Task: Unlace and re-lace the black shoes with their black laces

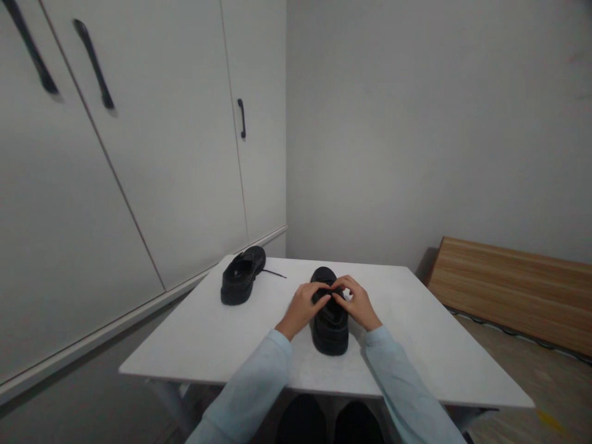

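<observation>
A black shoe point(330, 338) stands upright on the white table, its toe pointing away from me and its heel towards me. Over its lacing, my left hand point(304, 303) and my right hand point(357, 304) meet from either side. Thumb and fingers of each hand are closed in a pinch on the dark shoelace, which hardly stands out against the black upper. My hands cover part of the shoe's middle. Farther left sits a second black shoe point(237, 287), with a loose lace point(276, 273) trailing to the right across the table.
The white table point(194, 345) reaches back towards a grey wall point(416, 123). White cabinets point(185, 154) with dark handles rise along the left. A wood-grain board point(513, 290) leans at the right, beyond the table. My knees point(303, 422) show under the near edge.
</observation>
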`<state>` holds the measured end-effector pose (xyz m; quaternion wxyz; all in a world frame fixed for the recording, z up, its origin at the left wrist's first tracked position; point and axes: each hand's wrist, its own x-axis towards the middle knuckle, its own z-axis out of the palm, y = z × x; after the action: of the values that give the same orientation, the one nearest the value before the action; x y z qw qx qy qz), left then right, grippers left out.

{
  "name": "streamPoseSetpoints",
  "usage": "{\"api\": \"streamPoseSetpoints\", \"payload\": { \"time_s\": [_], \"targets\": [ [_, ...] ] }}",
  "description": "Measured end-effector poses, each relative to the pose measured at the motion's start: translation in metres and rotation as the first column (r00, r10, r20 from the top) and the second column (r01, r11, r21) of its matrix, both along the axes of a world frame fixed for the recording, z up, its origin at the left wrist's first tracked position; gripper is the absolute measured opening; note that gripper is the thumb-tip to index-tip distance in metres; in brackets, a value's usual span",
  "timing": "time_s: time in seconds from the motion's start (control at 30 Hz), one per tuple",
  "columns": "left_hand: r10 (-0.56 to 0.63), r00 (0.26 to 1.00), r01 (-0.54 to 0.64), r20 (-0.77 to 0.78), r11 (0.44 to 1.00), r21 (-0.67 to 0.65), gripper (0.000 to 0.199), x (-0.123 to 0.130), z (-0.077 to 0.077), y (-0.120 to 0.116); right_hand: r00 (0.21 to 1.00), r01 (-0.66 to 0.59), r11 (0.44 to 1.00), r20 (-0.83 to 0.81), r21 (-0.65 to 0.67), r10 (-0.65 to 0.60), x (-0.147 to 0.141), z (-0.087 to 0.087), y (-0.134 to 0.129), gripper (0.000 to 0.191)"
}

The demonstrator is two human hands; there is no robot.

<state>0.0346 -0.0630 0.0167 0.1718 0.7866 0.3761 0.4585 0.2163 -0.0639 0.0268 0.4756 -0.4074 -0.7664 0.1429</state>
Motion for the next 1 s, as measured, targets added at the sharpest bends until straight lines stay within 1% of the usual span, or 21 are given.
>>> {"api": "streamPoseSetpoints", "payload": {
  "time_s": [0.1, 0.23, 0.33, 0.4, 0.5, 0.6, 0.7, 0.87, 1.0],
  "targets": [
    [-0.005, 1.000, 0.005, -0.017, 0.999, -0.035, 0.022, 0.003, -0.001, 0.001, 0.999, 0.021, 1.000, 0.039, 0.023, -0.022, -0.001, 0.000, -0.001, 0.006],
    [-0.009, 0.997, 0.011, -0.082, 1.000, 0.019, 0.016, 0.004, 0.001, 0.005, 0.991, 0.070, 0.996, 0.112, 0.048, -0.075, -0.001, 0.002, -0.001, 0.009],
    [-0.032, 0.989, 0.036, -0.146, 0.999, 0.027, 0.014, 0.003, 0.009, 0.009, 0.985, 0.100, 0.994, 0.136, 0.049, -0.106, 0.000, 0.003, -0.002, 0.010],
    [-0.037, 0.973, 0.043, -0.226, 0.999, 0.022, 0.017, 0.003, 0.017, 0.012, 0.983, 0.107, 0.993, 0.143, 0.043, -0.112, 0.001, 0.004, -0.002, 0.013],
    [0.008, 0.930, 0.014, -0.367, 0.998, 0.059, 0.022, 0.006, 0.027, 0.014, 0.985, 0.088, 0.996, 0.146, 0.033, -0.092, 0.002, 0.005, -0.001, 0.015],
    [0.051, 0.900, -0.009, -0.432, 0.995, 0.100, 0.021, 0.012, 0.031, 0.014, 0.989, 0.067, 0.998, 0.132, 0.018, -0.069, 0.003, 0.005, -0.001, 0.014],
    [0.058, 0.917, -0.023, -0.394, 0.995, 0.093, 0.018, 0.016, 0.028, 0.014, 0.989, 0.075, 0.997, 0.131, 0.003, -0.074, 0.002, 0.005, -0.002, 0.014],
    [0.048, 0.980, -0.036, -0.195, 0.997, 0.065, 0.015, 0.014, 0.015, 0.015, 0.983, 0.098, 0.995, 0.154, 0.001, -0.097, -0.001, 0.007, -0.004, 0.016],
    [0.032, 0.998, -0.029, -0.055, 0.998, 0.063, 0.014, 0.011, 0.005, 0.016, 0.982, 0.098, 0.995, 0.161, 0.008, -0.098, -0.003, 0.007, -0.005, 0.014]
  ]
}}
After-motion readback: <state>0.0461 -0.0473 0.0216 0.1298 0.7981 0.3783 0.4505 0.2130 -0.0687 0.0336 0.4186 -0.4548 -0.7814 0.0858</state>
